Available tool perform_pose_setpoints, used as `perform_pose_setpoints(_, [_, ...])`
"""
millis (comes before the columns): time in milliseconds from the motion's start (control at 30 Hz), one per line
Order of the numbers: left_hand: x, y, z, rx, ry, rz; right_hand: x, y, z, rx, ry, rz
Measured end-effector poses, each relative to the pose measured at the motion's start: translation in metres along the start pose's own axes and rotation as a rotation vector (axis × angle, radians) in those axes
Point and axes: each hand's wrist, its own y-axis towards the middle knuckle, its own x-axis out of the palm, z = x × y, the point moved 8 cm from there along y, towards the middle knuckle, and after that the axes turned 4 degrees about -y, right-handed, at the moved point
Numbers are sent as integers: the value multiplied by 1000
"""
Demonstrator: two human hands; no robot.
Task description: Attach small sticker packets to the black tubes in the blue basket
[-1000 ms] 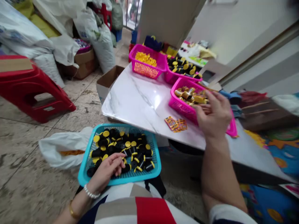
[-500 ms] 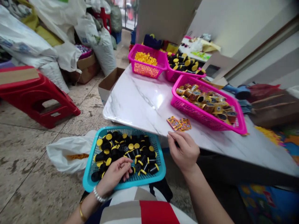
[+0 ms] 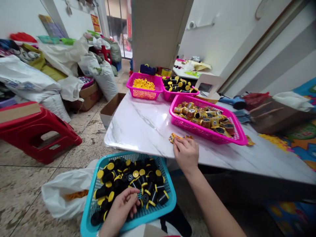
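Note:
My left hand [image 3: 124, 204] hangs over the near part of a blue basket [image 3: 170, 184], fingers loosely bent, with no item visible in it. Under and around it lie many black cylinders with yellow ends [image 3: 145, 181]. On the marble-patterned table, my right hand [image 3: 187, 154] has its fingertips closed down on small orange printed labels [image 3: 174, 137]. The fingers cover part of these labels. Just beyond is a pink basket [image 3: 209, 136] of cylinders wrapped in gold-orange printing [image 3: 206, 122].
Farther back on the table [image 3: 138, 131] are a pink basket with yellow pieces [image 3: 144, 84] and another with black-and-yellow cylinders [image 3: 179, 84]. A red stool [image 3: 44, 131], a cardboard box [image 3: 111, 110] and an open white bag [image 3: 64, 194] stand left. Stuffed sacks [image 3: 101, 75] line the floor.
My right hand has gone from the table's edge forward onto the labels. My left hand stays over the blue basket. The view has tilted upward.

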Motion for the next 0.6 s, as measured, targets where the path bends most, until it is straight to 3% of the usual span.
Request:
perform_pose_setpoints(167, [4,0,3,14,6,-7,-15,-4,-7,-48,-9,136])
perform_pose_setpoints(300, [9,-2,19,18,12,40,-33,-12,-31,-103,124,196])
perform_pose_setpoints(433, [15,1,51,107,1,30,-26,-15,-56,-140,222,90])
perform_pose_setpoints(600, [12,8,76,185,-30,35,-5,-6,-58,-118,269,-50])
